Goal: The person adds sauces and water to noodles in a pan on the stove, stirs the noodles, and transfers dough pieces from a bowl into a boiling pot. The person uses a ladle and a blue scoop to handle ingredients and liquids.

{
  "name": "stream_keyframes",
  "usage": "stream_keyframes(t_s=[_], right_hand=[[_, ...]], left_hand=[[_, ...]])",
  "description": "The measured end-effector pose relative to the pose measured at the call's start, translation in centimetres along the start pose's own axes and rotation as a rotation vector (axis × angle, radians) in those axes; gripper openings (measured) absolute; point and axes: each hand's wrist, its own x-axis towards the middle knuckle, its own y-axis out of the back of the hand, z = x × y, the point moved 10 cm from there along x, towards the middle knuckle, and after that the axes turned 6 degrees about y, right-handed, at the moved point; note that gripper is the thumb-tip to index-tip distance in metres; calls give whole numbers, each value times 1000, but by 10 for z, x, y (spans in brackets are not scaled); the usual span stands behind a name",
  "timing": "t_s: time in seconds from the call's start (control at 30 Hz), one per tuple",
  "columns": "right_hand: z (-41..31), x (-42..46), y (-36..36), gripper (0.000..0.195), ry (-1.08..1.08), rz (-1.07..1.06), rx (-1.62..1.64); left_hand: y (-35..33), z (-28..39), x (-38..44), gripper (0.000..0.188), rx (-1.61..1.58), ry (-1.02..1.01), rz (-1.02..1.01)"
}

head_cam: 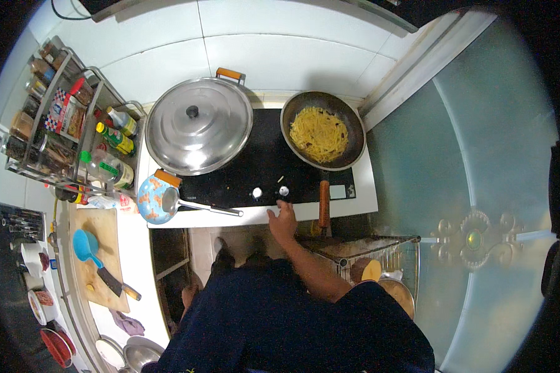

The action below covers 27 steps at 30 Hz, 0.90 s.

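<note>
My right hand [283, 222] is at the front edge of a black glass gas cooktop [266, 154], thumb and fingers apart with nothing between them. Its fingertips lie just below the right control knob [283, 191]; whether they touch it I cannot tell. A second knob [257, 192] sits to the left. On the right burner a dark frying pan [354, 144] holds cooked yellow shreds [319, 134], its wooden handle [324, 203] pointing toward me. A large wok lid [198, 126] covers the left burner. My left hand [189, 294] hangs low at my side, partly hidden by my clothing.
A blue patterned bowl [156, 200] bears a metal ladle [205, 206]. On the left stand a spice rack [95, 98] with bottles and jars, and a cutting board [116, 228] with a blue scoop [85, 245] and a cleaver [109, 281]. A frosted glass door [420, 154] is at right.
</note>
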Motion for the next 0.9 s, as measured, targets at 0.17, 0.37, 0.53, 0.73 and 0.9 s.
stream_keyframes(t_s=[0.17,0.37,0.53,0.73,0.9], right_hand=[[41,20,5,43,-55,31,-243],[-22,58,26,43,-96,-40,-85],[-160,126,53,40,147,14,164],[-278,209,0,52,498,-62,-97],[-318,251,-65,58,549,-202,-367]], left_hand=[[7,12,25,42,-86,21,24],[31,26,67,35,-249,-30,-8],[55,84,36,32,-572,-61,-93],[46,59,40,35,-384,-168,-31],[31,27,37,33,-301,-132,-18]])
